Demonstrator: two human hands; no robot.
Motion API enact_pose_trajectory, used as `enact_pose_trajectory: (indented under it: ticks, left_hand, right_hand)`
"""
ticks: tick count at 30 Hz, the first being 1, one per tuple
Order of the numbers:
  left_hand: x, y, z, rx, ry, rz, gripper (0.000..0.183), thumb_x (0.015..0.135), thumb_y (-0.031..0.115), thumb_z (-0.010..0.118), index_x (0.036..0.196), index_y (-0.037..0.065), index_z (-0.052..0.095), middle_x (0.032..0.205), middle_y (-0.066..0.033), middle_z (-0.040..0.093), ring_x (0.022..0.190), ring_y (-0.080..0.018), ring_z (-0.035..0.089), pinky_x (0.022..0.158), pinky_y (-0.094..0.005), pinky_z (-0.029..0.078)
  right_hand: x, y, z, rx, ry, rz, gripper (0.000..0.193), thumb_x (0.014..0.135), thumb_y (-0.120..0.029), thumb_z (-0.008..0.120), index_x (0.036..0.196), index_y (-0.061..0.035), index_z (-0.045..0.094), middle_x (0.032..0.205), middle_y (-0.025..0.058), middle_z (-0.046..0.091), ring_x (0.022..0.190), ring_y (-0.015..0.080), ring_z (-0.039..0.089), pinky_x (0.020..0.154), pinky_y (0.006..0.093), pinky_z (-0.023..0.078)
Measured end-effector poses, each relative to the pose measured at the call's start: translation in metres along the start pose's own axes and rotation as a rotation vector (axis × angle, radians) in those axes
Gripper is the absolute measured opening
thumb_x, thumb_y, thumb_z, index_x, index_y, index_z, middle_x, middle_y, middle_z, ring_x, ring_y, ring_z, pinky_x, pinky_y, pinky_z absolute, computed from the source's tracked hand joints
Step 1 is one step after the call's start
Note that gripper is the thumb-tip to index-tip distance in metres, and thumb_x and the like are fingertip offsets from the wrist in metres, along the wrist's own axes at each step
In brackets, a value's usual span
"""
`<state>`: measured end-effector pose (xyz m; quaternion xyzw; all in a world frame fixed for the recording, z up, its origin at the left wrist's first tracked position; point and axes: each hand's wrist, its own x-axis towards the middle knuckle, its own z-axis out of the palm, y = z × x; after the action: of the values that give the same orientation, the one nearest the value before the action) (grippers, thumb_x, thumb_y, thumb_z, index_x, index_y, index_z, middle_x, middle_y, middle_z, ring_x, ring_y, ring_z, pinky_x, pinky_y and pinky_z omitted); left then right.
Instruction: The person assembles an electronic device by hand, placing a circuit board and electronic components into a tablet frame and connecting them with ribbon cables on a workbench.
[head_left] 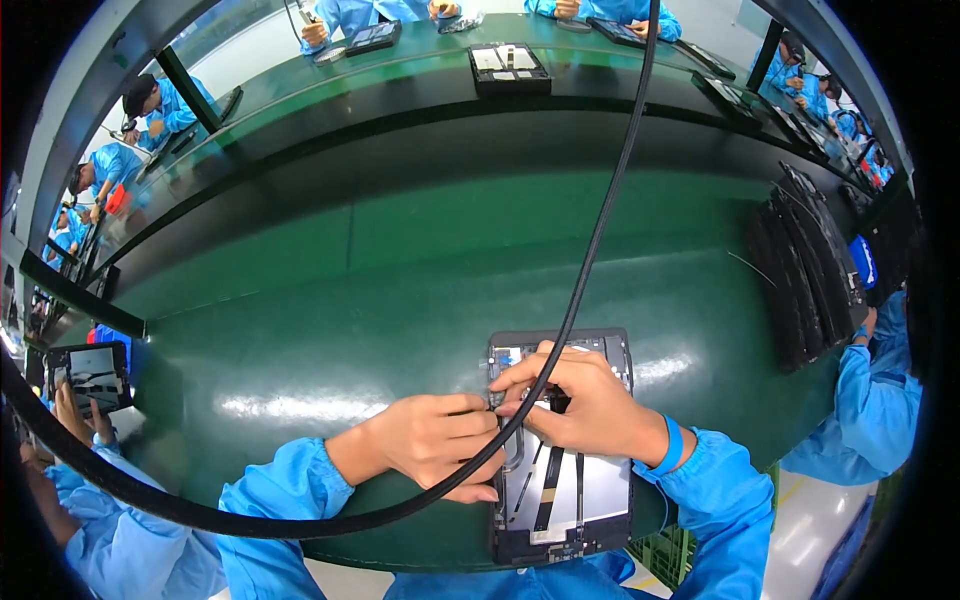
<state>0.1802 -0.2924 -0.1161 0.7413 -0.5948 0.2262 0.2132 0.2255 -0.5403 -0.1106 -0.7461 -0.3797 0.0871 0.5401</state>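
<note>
An opened tablet point(600, 500) lies on the green table in front of me, its inner side up, with pale panels, dark flat strips and small circuit parts showing. At its left edge my left hand point(435, 440) is closed, its fingers curled and the fingertips partly hidden behind a black cable. My right hand point(590, 400) reaches over the tablet's upper half, wearing a blue wristband point(672, 446). Its thumb and index finger pinch close to my left fingertips. Whatever small thing lies between the fingers of either hand is too hidden to name.
A thick black cable point(620, 180) loops down across the view, in front of my hands. Stacked black tablet shells point(815, 270) stand at the right table edge. Another opened tablet point(510, 70) sits on the far bench. Co-workers in blue sit left, right and opposite; one holds a tablet point(90, 375).
</note>
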Motion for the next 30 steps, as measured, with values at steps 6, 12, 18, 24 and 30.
enact_pose_trajectory:
  ticks: [6, 12, 18, 24, 30]
  left_hand:
    - [-0.003, -0.002, 0.004, 0.011, 0.024, 0.034, 0.037, 0.098, 0.043, 0.077, 0.092, 0.006, 0.073, 0.091, -0.0095, 0.068, 0.088, -0.0283, 0.069, 0.085, -0.041, 0.059]
    - [-0.004, -0.021, -0.002, 0.052, -0.006, -0.04, 0.038, 0.09, 0.039, 0.081, 0.096, 0.002, 0.078, 0.089, -0.0093, 0.069, 0.088, -0.0269, 0.069, 0.082, -0.0398, 0.06]
    - [-0.005, -0.022, -0.001, 0.039, -0.01, -0.045, 0.04, 0.089, 0.038, 0.081, 0.099, 0.0, 0.077, 0.09, -0.0102, 0.07, 0.089, -0.0279, 0.07, 0.082, -0.0405, 0.059]
    - [-0.004, -0.023, -0.006, -0.004, -0.01, -0.115, 0.04, 0.085, 0.036, 0.081, 0.1, 0.0, 0.077, 0.093, -0.0105, 0.071, 0.09, -0.0291, 0.07, 0.082, -0.0406, 0.058]
    - [-0.007, -0.021, -0.004, -0.042, 0.026, -0.153, 0.04, 0.081, 0.033, 0.081, 0.103, -0.001, 0.078, 0.096, -0.0109, 0.072, 0.091, -0.0292, 0.07, 0.082, -0.0411, 0.057]
  right_hand:
    - [0.002, -0.002, -0.004, 0.099, 0.004, 0.074, 0.026, 0.088, -0.003, 0.087, 0.113, -0.0049, 0.08, 0.092, 0.0078, 0.08, 0.077, 0.0173, 0.07, 0.068, 0.0314, 0.053]
    - [0.0, -0.001, -0.005, 0.116, -0.001, 0.074, 0.014, 0.091, -0.003, 0.085, 0.104, -0.004, 0.083, 0.091, 0.0086, 0.08, 0.072, 0.0154, 0.069, 0.063, 0.0305, 0.051]
    - [0.002, -0.004, -0.007, 0.085, 0.044, 0.08, 0.012, 0.092, -0.003, 0.084, 0.104, -0.0037, 0.083, 0.091, 0.0073, 0.077, 0.068, 0.0126, 0.062, 0.059, 0.0303, 0.045]
    - [0.003, -0.006, -0.007, 0.037, 0.06, 0.13, 0.01, 0.092, -0.007, 0.085, 0.1, -0.004, 0.08, 0.085, 0.0086, 0.073, 0.067, 0.0153, 0.065, 0.057, 0.0314, 0.047]
    - [-0.001, -0.002, -0.005, -0.007, 0.047, 0.174, 0.01, 0.09, -0.006, 0.085, 0.098, -0.004, 0.078, 0.078, 0.0064, 0.068, 0.062, 0.0134, 0.059, 0.054, 0.0304, 0.042]
